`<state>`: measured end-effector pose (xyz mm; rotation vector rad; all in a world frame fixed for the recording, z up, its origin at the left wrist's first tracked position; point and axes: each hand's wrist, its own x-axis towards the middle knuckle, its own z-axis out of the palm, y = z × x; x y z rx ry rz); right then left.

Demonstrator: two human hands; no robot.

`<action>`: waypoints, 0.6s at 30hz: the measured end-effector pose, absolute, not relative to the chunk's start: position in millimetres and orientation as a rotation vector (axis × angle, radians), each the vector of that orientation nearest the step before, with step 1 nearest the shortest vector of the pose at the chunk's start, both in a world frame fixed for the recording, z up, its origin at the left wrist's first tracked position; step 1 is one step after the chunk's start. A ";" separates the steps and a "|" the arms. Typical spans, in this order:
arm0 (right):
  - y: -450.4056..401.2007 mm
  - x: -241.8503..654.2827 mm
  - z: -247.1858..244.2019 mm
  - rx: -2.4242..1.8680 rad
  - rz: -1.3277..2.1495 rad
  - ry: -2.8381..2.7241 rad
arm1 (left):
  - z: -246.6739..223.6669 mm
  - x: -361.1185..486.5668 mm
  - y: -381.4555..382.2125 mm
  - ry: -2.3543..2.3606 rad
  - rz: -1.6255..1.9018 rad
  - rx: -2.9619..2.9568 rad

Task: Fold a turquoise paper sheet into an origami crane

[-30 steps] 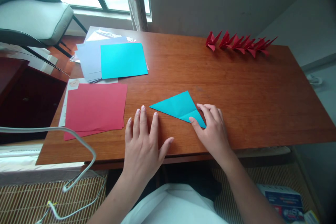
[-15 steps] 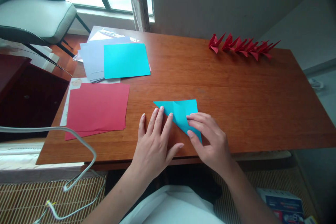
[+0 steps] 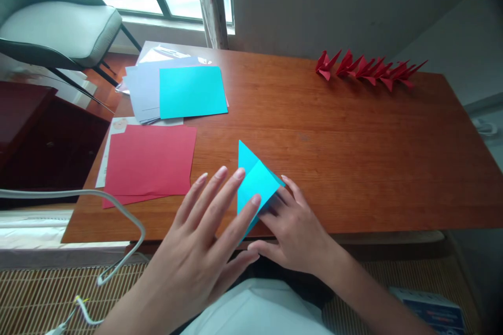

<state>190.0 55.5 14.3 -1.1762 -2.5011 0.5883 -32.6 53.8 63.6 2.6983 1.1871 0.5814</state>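
The table (image 3: 373, 152) carries pale papers (image 3: 143, 91); red sheets (image 3: 151, 162); red origami (image 3: 368, 71).

A bright turquoise sheet of paper (image 3: 257, 183), folded into a pointed shape, is sitting in the near middle of the scene. One sharp corner is pointing far, another right, a third near. A crease is crossing its face; a darker sliver is showing along the far-right edge.

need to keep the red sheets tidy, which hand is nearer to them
Left. The left hand is just right of the red sheets; the right hand is farther right, at the folded turquoise paper.
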 end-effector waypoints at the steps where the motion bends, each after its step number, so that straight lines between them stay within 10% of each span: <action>1: 54.4 188.3 12.2 -1.183 0.562 -2.507 | 67.5 -28.9 51.9 1.137 0.597 2.692; 18: 45.1 221.9 6.2 -1.279 0.316 -2.613 | 46.9 -15.4 60.9 1.358 0.492 2.791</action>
